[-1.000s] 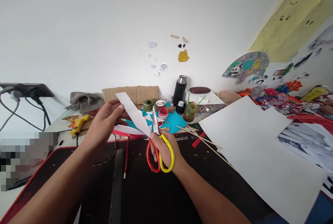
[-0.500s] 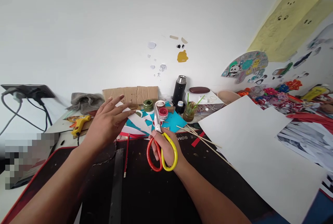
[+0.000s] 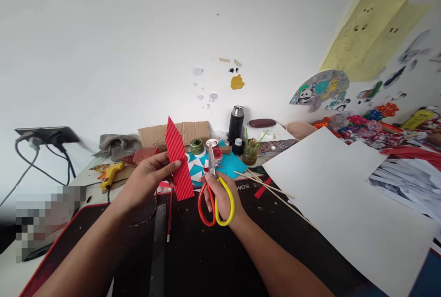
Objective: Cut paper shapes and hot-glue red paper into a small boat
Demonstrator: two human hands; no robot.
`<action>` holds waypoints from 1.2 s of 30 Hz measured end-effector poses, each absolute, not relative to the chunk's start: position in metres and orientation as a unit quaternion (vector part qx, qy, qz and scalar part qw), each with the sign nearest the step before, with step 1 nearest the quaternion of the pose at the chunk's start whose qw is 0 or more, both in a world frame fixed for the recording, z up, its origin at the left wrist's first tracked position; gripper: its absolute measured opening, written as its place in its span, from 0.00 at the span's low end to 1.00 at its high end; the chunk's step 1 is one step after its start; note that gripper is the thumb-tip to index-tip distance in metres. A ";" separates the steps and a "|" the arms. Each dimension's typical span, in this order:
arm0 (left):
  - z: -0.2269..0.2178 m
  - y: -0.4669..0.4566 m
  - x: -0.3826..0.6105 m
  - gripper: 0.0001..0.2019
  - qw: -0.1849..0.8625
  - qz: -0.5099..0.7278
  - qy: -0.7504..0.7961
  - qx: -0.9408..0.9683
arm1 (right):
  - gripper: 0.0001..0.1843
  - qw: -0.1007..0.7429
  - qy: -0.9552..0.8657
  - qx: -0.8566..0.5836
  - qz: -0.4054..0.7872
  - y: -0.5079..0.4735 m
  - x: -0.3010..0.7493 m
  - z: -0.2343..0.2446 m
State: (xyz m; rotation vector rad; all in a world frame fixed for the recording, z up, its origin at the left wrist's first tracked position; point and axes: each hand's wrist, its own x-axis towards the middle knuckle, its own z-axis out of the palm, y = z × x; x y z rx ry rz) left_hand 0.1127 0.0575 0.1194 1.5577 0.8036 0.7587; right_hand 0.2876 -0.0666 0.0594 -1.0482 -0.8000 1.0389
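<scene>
Between the thumb and fingers of my left hand (image 3: 151,175) is a strip of red corrugated paper (image 3: 179,168), upright with a pointed top end. My right hand (image 3: 222,193) is closed around scissors (image 3: 225,200) with one red and one yellow handle loop; their blades point away from me and look closed. Beyond the hands lie blue paper (image 3: 232,161) and white paper scraps (image 3: 198,168), partly hidden by the red strip. A red pencil (image 3: 170,223) and a dark ruler (image 3: 158,242) lie on the black mat (image 3: 200,260) below my left hand.
Paint jars (image 3: 197,146), a black thermos (image 3: 236,124) and a jar of greenish liquid with sticks (image 3: 251,152) stand near the wall. A yellow glue gun (image 3: 112,174) lies at left. Thin wooden sticks (image 3: 265,182) and a large white sheet (image 3: 344,205) lie at right.
My left hand has come lower and now holds up the red corrugated strip; before, it was over the white paper piece. The scissors stay in my right hand. The view has shifted slightly.
</scene>
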 end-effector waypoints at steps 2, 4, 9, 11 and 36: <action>0.118 0.057 0.114 0.27 0.574 0.315 0.350 0.670 | 0.35 0.665 -0.361 -0.466 0.459 -0.068 0.287 0.060; 0.119 0.055 0.115 0.30 0.570 0.301 0.369 0.669 | 0.35 0.663 -0.363 -0.466 0.460 -0.069 0.286 0.060; 0.126 0.048 0.119 0.30 0.591 0.286 0.368 0.658 | 0.35 0.639 -0.373 -0.468 0.484 -0.072 0.282 0.057; 0.129 0.046 0.121 0.28 0.598 0.292 0.354 0.657 | 0.36 0.631 -0.373 -0.474 0.487 -0.072 0.282 0.056; 0.117 0.055 0.124 0.25 0.632 0.340 0.322 0.618 | 0.27 0.603 -0.385 -0.508 0.480 -0.073 0.281 0.055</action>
